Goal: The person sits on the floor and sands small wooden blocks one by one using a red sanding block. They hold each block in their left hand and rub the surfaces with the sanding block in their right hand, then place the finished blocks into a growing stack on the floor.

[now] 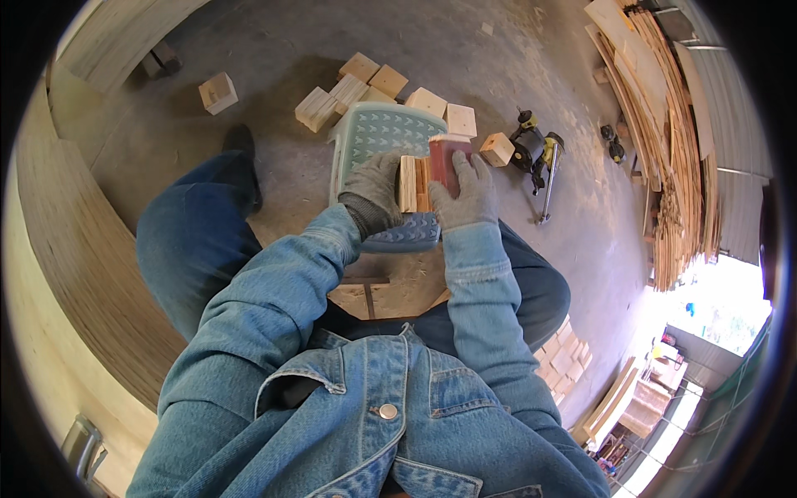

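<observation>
Both of my hands wear grey gloves and meet over a pale green plastic stool between my knees. My left hand is closed around a small plywood block with layered edges. In my right hand is a reddish-brown sanding block, held against or just over the right side of the wooden piece. The fingers hide part of both, so I cannot tell how far they touch.
Several small wooden boxes lie beyond the stool; another box sits at far left. Power drills rest on the concrete floor to the right. Stacked boards line the right wall. A large plywood sheet curves along the left.
</observation>
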Motion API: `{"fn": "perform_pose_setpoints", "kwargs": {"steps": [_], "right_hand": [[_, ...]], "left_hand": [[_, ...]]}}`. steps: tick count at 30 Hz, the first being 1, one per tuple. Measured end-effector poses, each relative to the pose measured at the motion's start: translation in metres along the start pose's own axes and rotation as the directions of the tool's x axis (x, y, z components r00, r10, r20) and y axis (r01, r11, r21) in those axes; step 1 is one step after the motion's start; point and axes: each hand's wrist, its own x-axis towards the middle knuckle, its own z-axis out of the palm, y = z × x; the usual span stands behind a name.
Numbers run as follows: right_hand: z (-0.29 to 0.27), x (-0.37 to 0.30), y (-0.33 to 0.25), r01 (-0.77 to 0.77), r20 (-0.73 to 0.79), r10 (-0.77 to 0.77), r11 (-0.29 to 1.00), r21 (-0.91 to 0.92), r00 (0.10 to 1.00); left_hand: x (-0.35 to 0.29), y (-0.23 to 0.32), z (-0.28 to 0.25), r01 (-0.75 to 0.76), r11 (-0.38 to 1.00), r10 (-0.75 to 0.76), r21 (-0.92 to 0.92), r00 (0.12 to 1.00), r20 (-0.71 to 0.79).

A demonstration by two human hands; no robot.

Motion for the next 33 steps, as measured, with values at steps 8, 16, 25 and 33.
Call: {"fn": "perform_pose_setpoints", "kwargs": {"steps": [8, 16, 25, 33], "right_hand": [[-0.023, -0.066, -0.028, 0.034, 0.014, -0.032, 0.996, -0.084, 0.999], [-0.008, -0.011, -0.030, 0.071, -0.069, -0.085, 0.979, -0.188, 0.994], [-0.008, 0.007, -0.028, -0.035, 0.018, 0.039, 0.984, -0.172, 0.999], [-0.023, -0.071, -0.029, 0.014, 0.039, -0.009, 0.991, -0.136, 0.999]], "left_hand": [[0.001, -0.002, 0.004, -0.024, 1.000, 0.024, 0.001, 1.000, -0.011], [0.002, -0.004, 0.004, -0.021, 1.000, 0.021, 0.012, 1.000, -0.019], [0.002, -0.007, 0.008, -0.014, 1.000, 0.014, 0.014, 1.000, -0.006], [0.001, -0.004, 0.005, -0.032, 0.999, 0.032, 0.018, 0.999, -0.010]]}}
